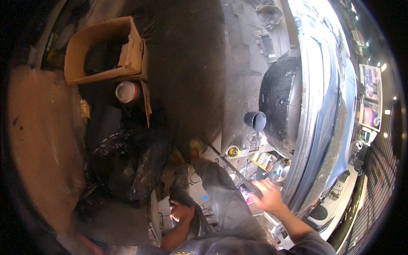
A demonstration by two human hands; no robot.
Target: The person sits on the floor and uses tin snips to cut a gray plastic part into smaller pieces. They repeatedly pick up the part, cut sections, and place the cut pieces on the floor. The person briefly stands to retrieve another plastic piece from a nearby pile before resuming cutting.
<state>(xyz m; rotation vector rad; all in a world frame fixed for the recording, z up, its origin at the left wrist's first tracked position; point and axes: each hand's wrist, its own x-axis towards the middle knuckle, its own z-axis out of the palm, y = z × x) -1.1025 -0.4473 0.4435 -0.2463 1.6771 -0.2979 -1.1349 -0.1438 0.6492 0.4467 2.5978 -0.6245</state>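
My right hand (268, 196) is closed round the near end of a long dark bar (231, 167), which slants away to the far left over a cluttered strip of floor. Low in the middle, my left hand (182, 212) rests by my leg with curled fingers. Something small and pale shows at its fingertips, too little to name. Beyond the bar stand a yellow-rimmed round can (233, 151) and a dark cup (255, 121) with grey inside. A yellow box (263, 161) lies closer to the right hand.
To the right runs a vehicle body (316, 106) with a black rounded panel (278, 97) beside it. An open cardboard box (104, 74), a red-sided tin (127, 92) and crumpled black plastic (127, 170) are at the left. Cardboard (42, 144) borders the far left.
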